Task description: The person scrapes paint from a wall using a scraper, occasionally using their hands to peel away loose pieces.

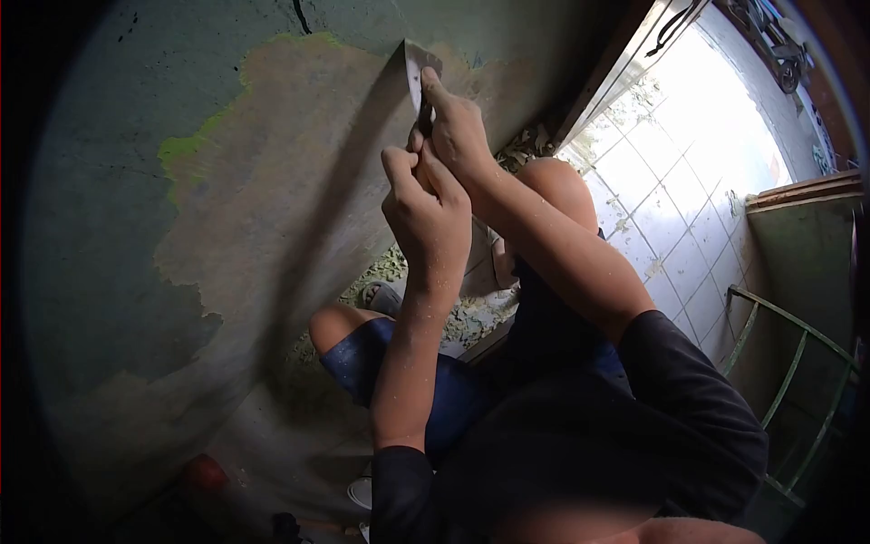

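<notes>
A scraper [417, 77] with a flat metal blade is held up against the wall [299, 154], its blade edge at the upper border of a bare patch. My right hand [460, 131] is closed round it, with the thumb pressed along the blade. Just below, my left hand [428, 204] is closed at the lower end of the handle, which is mostly hidden by the fingers. Green-grey paint surrounds the bare brownish patch, with a bright green edge on its left side. Dust and small flecks cling to both forearms.
Paint flakes [476, 317] litter the floor below my hands, around a sandalled foot [381, 297]. Right of me are a bright doorway with white floor tiles [675, 199] and a green metal frame [797, 363]. A red object [206, 472] lies at lower left.
</notes>
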Tool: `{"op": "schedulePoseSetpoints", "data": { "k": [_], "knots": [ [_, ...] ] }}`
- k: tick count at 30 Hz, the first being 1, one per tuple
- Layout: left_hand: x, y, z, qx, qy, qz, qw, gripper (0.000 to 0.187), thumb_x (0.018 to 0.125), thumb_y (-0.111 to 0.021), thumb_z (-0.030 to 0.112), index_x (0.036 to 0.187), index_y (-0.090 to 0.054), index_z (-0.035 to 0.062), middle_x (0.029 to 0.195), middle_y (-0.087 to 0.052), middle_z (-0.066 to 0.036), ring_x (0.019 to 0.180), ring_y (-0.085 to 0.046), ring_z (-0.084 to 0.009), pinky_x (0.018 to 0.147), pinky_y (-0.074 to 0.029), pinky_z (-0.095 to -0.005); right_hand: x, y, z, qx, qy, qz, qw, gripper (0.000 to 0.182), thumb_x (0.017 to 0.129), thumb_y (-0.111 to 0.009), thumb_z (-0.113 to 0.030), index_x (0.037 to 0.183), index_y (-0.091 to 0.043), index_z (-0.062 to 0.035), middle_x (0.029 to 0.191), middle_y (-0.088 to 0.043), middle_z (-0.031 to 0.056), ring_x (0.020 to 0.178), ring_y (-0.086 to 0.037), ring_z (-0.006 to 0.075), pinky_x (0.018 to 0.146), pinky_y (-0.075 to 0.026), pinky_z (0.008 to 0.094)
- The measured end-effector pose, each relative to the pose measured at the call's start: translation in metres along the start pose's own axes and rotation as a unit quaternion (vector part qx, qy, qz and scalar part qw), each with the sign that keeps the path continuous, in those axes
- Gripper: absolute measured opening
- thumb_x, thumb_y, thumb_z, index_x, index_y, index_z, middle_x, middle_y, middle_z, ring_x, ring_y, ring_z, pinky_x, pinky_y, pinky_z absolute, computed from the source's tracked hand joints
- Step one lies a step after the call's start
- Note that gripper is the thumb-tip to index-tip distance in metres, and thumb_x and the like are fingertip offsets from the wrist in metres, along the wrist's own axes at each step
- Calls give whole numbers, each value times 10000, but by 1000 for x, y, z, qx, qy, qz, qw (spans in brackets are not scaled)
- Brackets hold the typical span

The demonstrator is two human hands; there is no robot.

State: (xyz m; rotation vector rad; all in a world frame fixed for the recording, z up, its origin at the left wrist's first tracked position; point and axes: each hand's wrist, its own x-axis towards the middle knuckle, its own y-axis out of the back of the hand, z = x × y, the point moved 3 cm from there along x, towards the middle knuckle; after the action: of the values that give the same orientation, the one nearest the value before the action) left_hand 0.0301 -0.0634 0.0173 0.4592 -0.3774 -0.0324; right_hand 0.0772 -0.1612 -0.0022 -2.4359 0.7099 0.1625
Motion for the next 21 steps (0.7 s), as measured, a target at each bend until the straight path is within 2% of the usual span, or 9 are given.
{"op": "schedulePoseSetpoints", "data": {
  "k": [3, 5, 7, 10, 13, 17, 21],
  "knots": [
    [-3, -1, -6, 11, 6, 19, 1000, 169, 1028, -555, 138, 978, -472, 0, 875, -674, -287, 886, -681, -507, 679, -513, -511, 2, 0, 12, -25, -14, -10, 1000, 535, 1042, -609, -484, 743, -632, -41, 562, -579, 78, 458, -556, 182, 471, -423, 318],
    [8, -3, -4, 9, -27, 5, 1000, 163, 1031, -553, 138, 991, -471, 3, 887, -682, -284, 905, -686, -505, 690, -520, -510, 10, 0, 1, 27, 7, -1, 1000, 540, 1045, -600, -487, 721, -610, -55, 572, -590, 83, 452, -552, 181, 470, -426, 319],
    [10, -3, 3, 5, 3, -18, 1000, 159, 1036, -548, 142, 995, -469, 12, 894, -688, -287, 935, -692, -501, 709, -530, -507, 8, 2, -6, 18, 28, -4, 999, 553, 1046, -596, -493, 702, -589, -61, 573, -596, 89, 454, -558, 179, 468, -431, 324],
    [-11, -3, -9, -5, 21, 16, 1000, 172, 1038, -556, 153, 994, -469, 11, 921, -693, -298, 960, -699, -494, 726, -539, -504, 7, 7, 17, -57, 18, -14, 998, 576, 1041, -597, -515, 716, -608, -40, 572, -592, 79, 464, -559, 168, 474, -441, 326],
    [-1, -5, -10, -4, 10, 8, 1000, 157, 1022, -560, 130, 993, -470, 4, 883, -673, -280, 887, -696, -482, 716, -527, -498, 8, 4, 9, -26, 20, -1, 999, 550, 1031, -632, -495, 709, -620, -50, 563, -574, 54, 444, -534, 140, 456, -421, 304],
    [-5, -2, -7, -15, 8, 4, 1000, 146, 1017, -560, 116, 996, -475, -1, 868, -666, -265, 853, -689, -469, 716, -522, -485, 5, 5, 10, -21, 25, -8, 999, 550, 1037, -622, -493, 711, -621, -50, 557, -568, 49, 450, -540, 140, 455, -416, 303],
    [-6, -1, -9, -33, 34, 9, 999, 138, 1028, -546, 113, 988, -478, 0, 859, -663, -249, 842, -695, -441, 713, -509, -482, 6, 5, 12, -84, 5, 7, 996, 561, 1048, -589, -506, 718, -611, -52, 545, -564, 60, 460, -545, 150, 473, -426, 309]
  ]
}}
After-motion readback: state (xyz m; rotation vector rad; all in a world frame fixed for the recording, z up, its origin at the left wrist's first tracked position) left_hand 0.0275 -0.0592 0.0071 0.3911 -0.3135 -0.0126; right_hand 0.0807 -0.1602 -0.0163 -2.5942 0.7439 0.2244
